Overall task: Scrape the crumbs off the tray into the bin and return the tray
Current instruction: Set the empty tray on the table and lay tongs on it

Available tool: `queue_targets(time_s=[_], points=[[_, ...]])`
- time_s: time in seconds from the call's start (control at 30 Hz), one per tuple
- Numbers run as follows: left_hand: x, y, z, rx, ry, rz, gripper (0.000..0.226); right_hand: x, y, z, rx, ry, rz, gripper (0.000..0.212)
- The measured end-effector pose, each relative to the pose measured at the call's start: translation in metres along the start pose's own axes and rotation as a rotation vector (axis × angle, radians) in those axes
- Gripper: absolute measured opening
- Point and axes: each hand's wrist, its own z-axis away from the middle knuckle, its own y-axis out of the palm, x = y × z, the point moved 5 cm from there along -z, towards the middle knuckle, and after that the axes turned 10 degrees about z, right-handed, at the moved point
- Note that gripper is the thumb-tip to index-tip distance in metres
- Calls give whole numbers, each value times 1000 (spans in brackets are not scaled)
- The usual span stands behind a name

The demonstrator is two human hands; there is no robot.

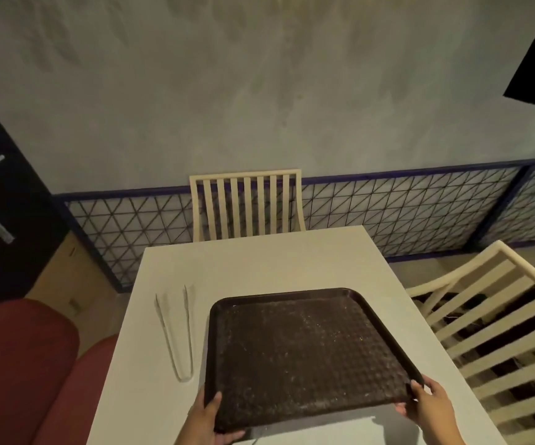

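A dark tray (301, 354), dusted with pale crumbs (333, 342), is held over the near part of the white tabletop (259, 261), its near edge lifted. Its near-left corner is gripped by the left hand (206, 422) and its near-right corner by the right hand (429, 409), thumbs on top. Tongs (176, 335) are laid just left of the tray.

I find nothing I can read here. The brown tray (304, 351) shows only its moulded texture and pale specks, with no logo or lettering. The tongs (177, 335) near the table's (259, 261) left edge carry no mark I can make out, and the wall behind bears no sign or number.
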Motion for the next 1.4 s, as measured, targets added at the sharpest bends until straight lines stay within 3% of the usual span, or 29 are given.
queue_targets(time_s=[0.13,0.3,0.4,0.5,0.7,0.83,0.93,1.03,1.13,1.23,1.3,1.4], points=[[-16,12,-30,42,53,-41,22,7,27,-35,-15,70,96,21],[-24,-11,-113,-120,133,-380,29,27,73,-75,23,99,179,20],[-40,-12,-133,-209,152,-394,21,34,104,-103,53,76,223,19],[-64,11,-132,-192,198,-338,23,43,131,-122,69,70,257,12],[-93,26,-152,-215,328,-404,11,58,162,-147,87,21,270,20],[-103,32,-158,-161,392,-458,17,58,170,-155,111,39,227,16],[-107,34,-156,-141,406,-327,10,56,173,-151,124,49,207,15],[-109,32,-153,-118,415,-302,15,57,171,-137,135,78,167,16],[-107,26,-155,-96,405,-443,32,53,169,-136,130,93,170,24],[-108,13,-164,-86,375,-554,54,51,162,-132,118,82,208,44],[-106,4,-169,-107,327,-499,60,53,156,-121,96,56,211,57],[-105,2,-148,-158,347,-410,60,56,147,-73,13,-75,338,46]])
